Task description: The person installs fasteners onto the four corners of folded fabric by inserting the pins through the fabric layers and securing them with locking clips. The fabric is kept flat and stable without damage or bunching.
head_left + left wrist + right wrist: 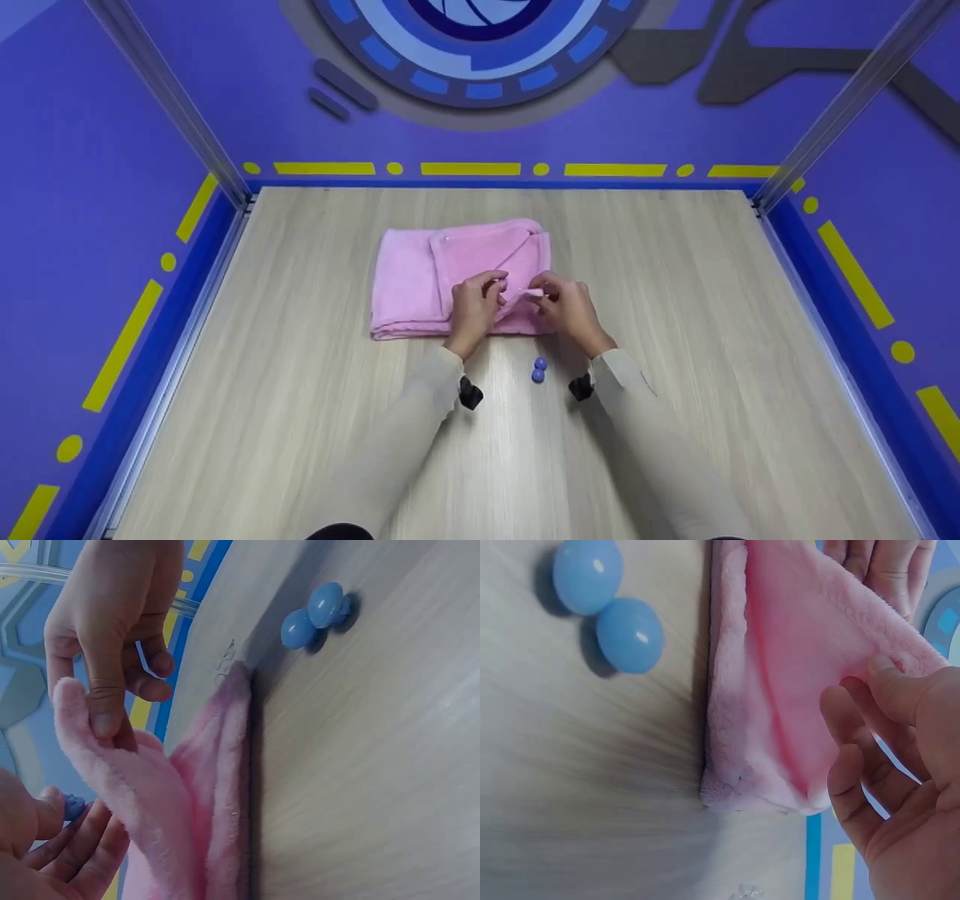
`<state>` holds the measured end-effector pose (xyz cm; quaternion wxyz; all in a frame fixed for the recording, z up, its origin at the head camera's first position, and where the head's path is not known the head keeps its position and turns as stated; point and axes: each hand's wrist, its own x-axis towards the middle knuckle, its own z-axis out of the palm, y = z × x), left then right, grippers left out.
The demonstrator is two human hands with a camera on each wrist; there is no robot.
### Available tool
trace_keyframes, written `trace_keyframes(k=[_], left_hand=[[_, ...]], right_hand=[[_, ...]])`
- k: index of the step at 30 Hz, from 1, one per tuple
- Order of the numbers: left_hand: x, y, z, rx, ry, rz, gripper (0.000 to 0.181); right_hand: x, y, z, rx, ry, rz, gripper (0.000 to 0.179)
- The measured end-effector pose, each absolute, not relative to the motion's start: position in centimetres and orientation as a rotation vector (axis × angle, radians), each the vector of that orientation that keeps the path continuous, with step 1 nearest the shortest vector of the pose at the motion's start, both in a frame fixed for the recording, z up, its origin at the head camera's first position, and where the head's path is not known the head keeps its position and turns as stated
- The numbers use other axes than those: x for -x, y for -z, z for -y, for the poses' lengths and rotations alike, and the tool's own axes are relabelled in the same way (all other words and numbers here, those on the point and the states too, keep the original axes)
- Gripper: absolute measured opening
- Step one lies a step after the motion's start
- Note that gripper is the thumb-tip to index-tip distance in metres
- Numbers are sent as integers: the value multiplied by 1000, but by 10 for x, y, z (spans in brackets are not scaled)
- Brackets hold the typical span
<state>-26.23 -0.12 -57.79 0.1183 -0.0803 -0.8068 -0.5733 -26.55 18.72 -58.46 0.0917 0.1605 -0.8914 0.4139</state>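
A folded pink plush blanket (pixel 409 277) lies on the wooden table, its upper layer turned up at the near right corner. My right hand (pixel 568 304) pinches that raised corner between thumb and fingers, as the right wrist view also shows. My left hand (pixel 475 304) is over the blanket, just left of the lifted edge. Between its thumb and finger it holds a small blue piece (pixel 73 806), mostly hidden by the fingers. Two blue-purple, round-capped knobs (pixel 311 616) sit side by side on the table, in front of the blanket and between my forearms.
Small clear pieces (pixel 225 660) lie on the table beyond the blanket's right end. Purple panels with yellow markings (pixel 471 169) close off the back and both sides of the table (pixel 675 262).
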Motion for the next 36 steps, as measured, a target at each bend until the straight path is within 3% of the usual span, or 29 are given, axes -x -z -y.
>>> trace_keyframes(k=[11,36], left_hand=[[259,584,-3,286,1647,2407,27],[260,590,-1,360,1621,2390,26]], right_hand=[[264,586,-183,-472,-1306,2613,10],[264,586,-183,-510,-1236,2617,6]])
